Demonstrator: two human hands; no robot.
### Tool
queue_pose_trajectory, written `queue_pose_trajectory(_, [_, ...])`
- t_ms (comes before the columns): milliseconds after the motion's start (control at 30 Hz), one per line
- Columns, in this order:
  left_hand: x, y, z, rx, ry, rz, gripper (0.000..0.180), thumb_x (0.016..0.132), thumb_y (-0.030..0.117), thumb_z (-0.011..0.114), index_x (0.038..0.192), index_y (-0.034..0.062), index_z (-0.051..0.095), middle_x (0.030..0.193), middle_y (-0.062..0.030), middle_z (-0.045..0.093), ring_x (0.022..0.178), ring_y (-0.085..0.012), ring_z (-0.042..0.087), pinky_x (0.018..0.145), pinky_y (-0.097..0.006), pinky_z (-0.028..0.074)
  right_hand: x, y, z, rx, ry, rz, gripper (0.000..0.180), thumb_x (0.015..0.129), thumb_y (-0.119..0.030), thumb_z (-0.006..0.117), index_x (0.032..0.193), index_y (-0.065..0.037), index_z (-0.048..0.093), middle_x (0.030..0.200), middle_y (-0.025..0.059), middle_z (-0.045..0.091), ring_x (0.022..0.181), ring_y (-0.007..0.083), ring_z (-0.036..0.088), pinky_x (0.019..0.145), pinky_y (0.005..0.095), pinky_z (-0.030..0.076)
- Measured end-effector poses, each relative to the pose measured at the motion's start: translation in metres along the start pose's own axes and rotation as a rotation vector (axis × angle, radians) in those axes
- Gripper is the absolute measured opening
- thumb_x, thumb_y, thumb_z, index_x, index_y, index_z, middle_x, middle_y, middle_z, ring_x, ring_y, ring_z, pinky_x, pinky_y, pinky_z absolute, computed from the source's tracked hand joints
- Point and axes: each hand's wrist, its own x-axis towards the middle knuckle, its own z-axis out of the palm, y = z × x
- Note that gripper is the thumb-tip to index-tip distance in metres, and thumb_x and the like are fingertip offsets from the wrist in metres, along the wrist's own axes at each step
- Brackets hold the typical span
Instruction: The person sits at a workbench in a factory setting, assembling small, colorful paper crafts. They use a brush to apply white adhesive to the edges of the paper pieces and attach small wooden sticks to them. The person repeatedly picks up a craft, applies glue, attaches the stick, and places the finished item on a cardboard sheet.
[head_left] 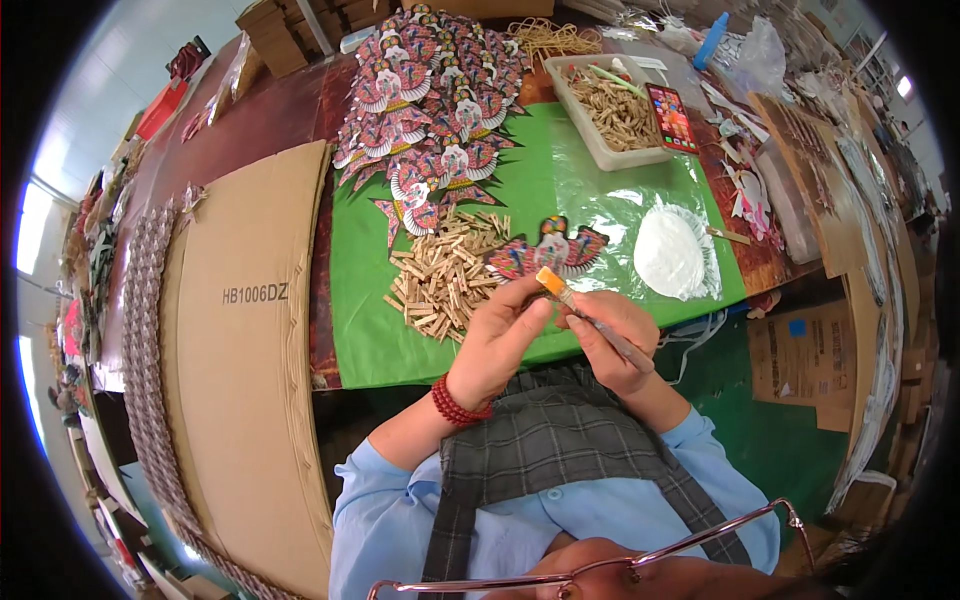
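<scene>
My right hand (618,335) is closed around a paintbrush (598,322) with orange bristles, its tip pointing up and left. Close to the bristles is my left hand (503,335), its thumb and fingers pinched together; what lies between them is hidden. Just beyond both hands, a colourful bird-shaped cutout (555,250) with spread wings rests on the green cloth (365,340). Left of it spreads a heap of small wooden clothespins (445,280). A mound of white paste or powder (672,255) sits on clear plastic at the right.
Many patterned bird cutouts (430,110) lie overlapped at the far side. A white tub (605,155) of clothespins stands beside a phone (672,118) with a lit screen. A large cardboard sheet (240,360) covers the left. Cardboard pieces (815,180) stand at the right edge.
</scene>
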Motion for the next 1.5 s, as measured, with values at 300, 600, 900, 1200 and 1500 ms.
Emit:
queue_pose_trajectory(300, [0.0,0.006,0.008,0.264,-0.134,0.112,0.047,0.099,0.016,0.039,0.141,-0.002,0.028,0.145,-0.0098,0.033,0.13,-0.0167,0.034,0.107,-0.031,0.027,-0.001,0.002,0.007,0.11,-0.024,0.036,0.025,0.078,0.003,0.058,0.102,0.008,0.06,0.097,0.0195,0.064,0.086,0.0279,0.063,0.076,0.0333,0.05])
queue_pose_trajectory(600, [-0.001,0.002,0.009,0.025,-0.071,0.005,0.046,0.1,0.016,0.035,0.143,0.0009,0.026,0.143,-0.0063,0.035,0.126,-0.0116,0.038,0.103,-0.027,0.03,-0.003,0.006,0.015,0.033,-0.025,-0.056,0.026,0.077,0.006,0.058,0.103,0.006,0.06,0.098,0.0205,0.063,0.084,0.03,0.063,0.075,0.0343,0.05])
queue_pose_trajectory(900, [-0.001,0.001,0.008,0.031,-0.051,0.06,0.047,0.099,0.013,0.033,0.143,-0.0008,0.024,0.143,-0.0068,0.035,0.125,-0.0115,0.038,0.104,-0.026,0.03,0.0,0.005,0.021,-0.01,-0.002,-0.151,0.028,0.077,0.008,0.059,0.105,0.005,0.058,0.096,0.0212,0.063,0.082,0.0321,0.063,0.072,0.0355,0.052])
queue_pose_trajectory(1200, [0.0,0.0,0.009,-0.044,-0.03,0.024,0.045,0.098,0.013,0.035,0.14,-0.0032,0.03,0.142,-0.0099,0.037,0.127,-0.0157,0.038,0.106,-0.029,0.027,0.0,0.003,0.021,-0.043,0.002,-0.173,0.029,0.076,0.009,0.059,0.105,0.006,0.058,0.096,0.0219,0.063,0.08,0.0322,0.063,0.069,0.0351,0.052])
queue_pose_trajectory(1500, [-0.001,0.007,0.015,-0.268,0.012,-0.048,0.045,0.098,0.014,0.032,0.14,-0.0037,0.03,0.139,-0.0101,0.039,0.124,-0.0163,0.041,0.105,-0.032,0.031,0.001,0.004,0.024,-0.04,-0.009,-0.205,0.029,0.076,0.008,0.061,0.105,0.006,0.058,0.096,0.0218,0.063,0.08,0.0329,0.064,0.071,0.0358,0.052])
